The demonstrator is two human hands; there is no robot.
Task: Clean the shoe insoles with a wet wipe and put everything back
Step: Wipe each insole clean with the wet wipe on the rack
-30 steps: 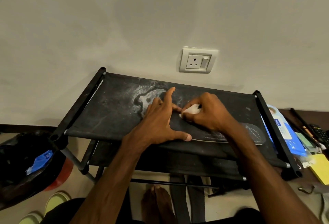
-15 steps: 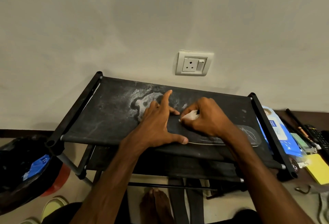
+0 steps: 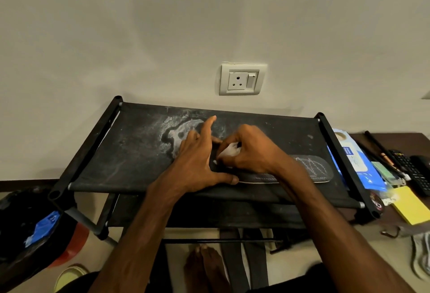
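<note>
A dark insole point(image 3: 309, 169) with pale stitching lies flat on the black fabric top of a shoe rack point(image 3: 130, 153), heel end to the right. My left hand point(image 3: 197, 162) presses down on its toe end with fingers spread and straight. My right hand point(image 3: 251, 150) grips a crumpled white wet wipe point(image 3: 230, 152) against the middle of the insole. The hands hide most of the insole's left half.
A blue wet-wipe pack point(image 3: 356, 160) lies right of the rack, beside yellow sticky notes point(image 3: 411, 206), pens and a remote point(image 3: 416, 171). A black bin bag point(image 3: 25, 225) sits at lower left. A wall socket point(image 3: 242, 79) is above the rack. Shoes stand on the lower shelf.
My right hand with the wipe has shifted slightly along the insole towards the left hand. The left hand stays pressed on the toe end. The camera view has tilted a little.
</note>
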